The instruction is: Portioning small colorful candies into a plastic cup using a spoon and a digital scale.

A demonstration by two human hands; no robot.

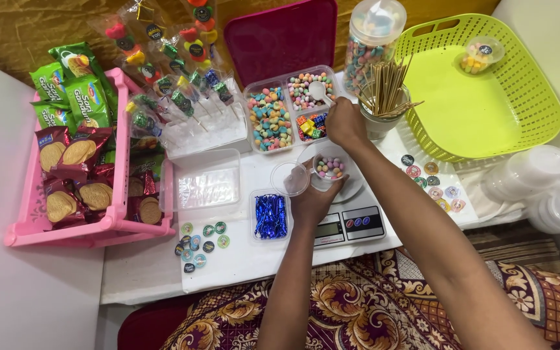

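Head view: left hand point(315, 198) grips one cup point(329, 170) of candies on one scale point(348, 223). Right hand point(345, 123) pinches one spoon point(319, 92) over one three-compartment tray point(290, 110). One lid point(290, 178) beside cup.

I'm seeing one green basket point(539, 110), one pink rack point(27, 230), one scale point(348, 223), one candy jar point(372, 39), one cup of skewers point(384, 120), three green snack packs point(89, 100), one three-section candy tray point(270, 120). I'm using two hands: left hand point(315, 198), right hand point(345, 123).
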